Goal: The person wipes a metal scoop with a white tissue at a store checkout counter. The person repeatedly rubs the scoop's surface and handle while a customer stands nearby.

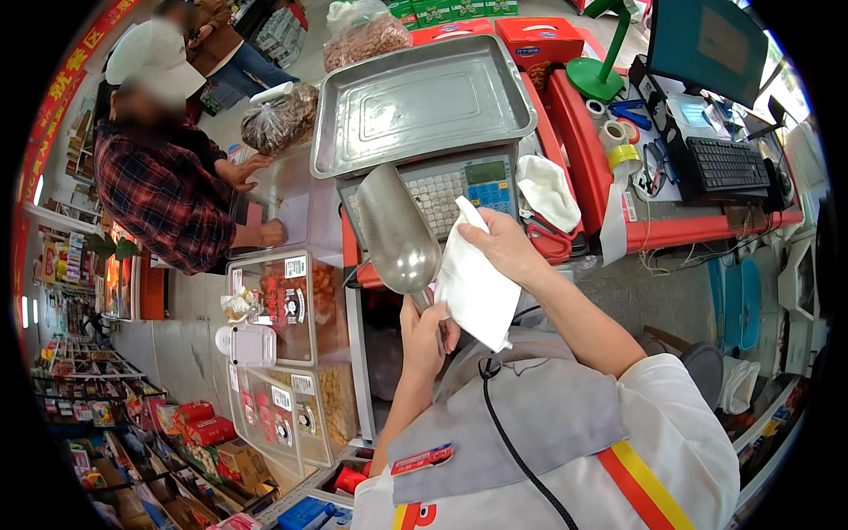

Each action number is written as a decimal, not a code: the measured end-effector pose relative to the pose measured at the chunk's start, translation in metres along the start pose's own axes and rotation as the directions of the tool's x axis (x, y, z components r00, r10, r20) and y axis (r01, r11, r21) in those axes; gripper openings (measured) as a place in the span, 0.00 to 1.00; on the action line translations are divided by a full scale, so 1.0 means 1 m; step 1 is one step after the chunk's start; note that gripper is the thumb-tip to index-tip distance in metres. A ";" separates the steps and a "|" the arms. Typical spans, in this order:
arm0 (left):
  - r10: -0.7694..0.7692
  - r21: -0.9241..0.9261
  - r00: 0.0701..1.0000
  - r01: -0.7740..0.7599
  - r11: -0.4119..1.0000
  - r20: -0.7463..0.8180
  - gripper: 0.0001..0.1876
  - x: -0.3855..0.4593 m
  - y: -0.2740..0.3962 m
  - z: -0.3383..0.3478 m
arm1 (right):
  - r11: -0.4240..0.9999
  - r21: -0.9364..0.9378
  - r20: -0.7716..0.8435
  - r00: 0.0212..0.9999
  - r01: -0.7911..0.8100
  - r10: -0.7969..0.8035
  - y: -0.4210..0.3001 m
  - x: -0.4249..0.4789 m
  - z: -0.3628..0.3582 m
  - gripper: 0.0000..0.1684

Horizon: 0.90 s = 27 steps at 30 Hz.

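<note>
My left hand [423, 334] grips the handle of a metal scoop [397, 225], whose bowl points up and away from me. In my right hand [507, 246] is a folded white cloth [478, 288], which hangs down beside the scoop's bowl and partly in front of my left fingers. Just beyond lies the keypad of a weighing scale [434, 192], partly hidden by the scoop. A shallow steel tray [417, 106] rests on top of the scale, with its inside bare.
At left stand clear-lidded food bins [288, 298], and a person in a plaid shirt [159, 192] reaches over another bin. Right of the scale lie a white cloth [546, 192] and red-handled scissors [551, 242]. A red desk [715, 228] bears a keyboard [725, 163] and monitor [707, 50].
</note>
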State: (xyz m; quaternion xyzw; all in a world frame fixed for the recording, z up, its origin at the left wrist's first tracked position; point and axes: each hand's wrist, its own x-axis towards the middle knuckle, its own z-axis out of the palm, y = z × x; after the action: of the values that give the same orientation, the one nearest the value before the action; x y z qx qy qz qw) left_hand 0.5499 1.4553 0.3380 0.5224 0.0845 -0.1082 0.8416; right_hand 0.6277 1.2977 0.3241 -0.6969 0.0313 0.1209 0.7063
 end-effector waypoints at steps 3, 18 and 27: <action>0.050 0.199 0.997 -0.062 0.978 0.064 0.25 0.002 -0.006 -0.008 | 0.995 0.087 0.005 0.999 -0.052 0.052 -0.007 -0.002 0.000 0.15; 0.007 0.193 0.997 0.007 0.981 -0.076 0.27 -0.013 0.004 0.005 | 0.654 -0.678 -0.724 0.461 -0.336 -0.514 0.056 0.023 -0.223 0.12; 0.087 0.078 0.995 -0.082 0.994 -0.057 0.24 -0.006 0.010 0.010 | 0.264 -0.862 -0.495 0.608 -0.432 -0.620 0.010 0.004 -0.341 0.32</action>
State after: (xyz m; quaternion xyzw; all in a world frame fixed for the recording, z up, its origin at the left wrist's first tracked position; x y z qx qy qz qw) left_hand 0.5477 1.4516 0.3525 0.5600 0.0835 -0.0599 0.8221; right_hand 0.6716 0.9596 0.3047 -0.9434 0.2072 -0.2552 0.0442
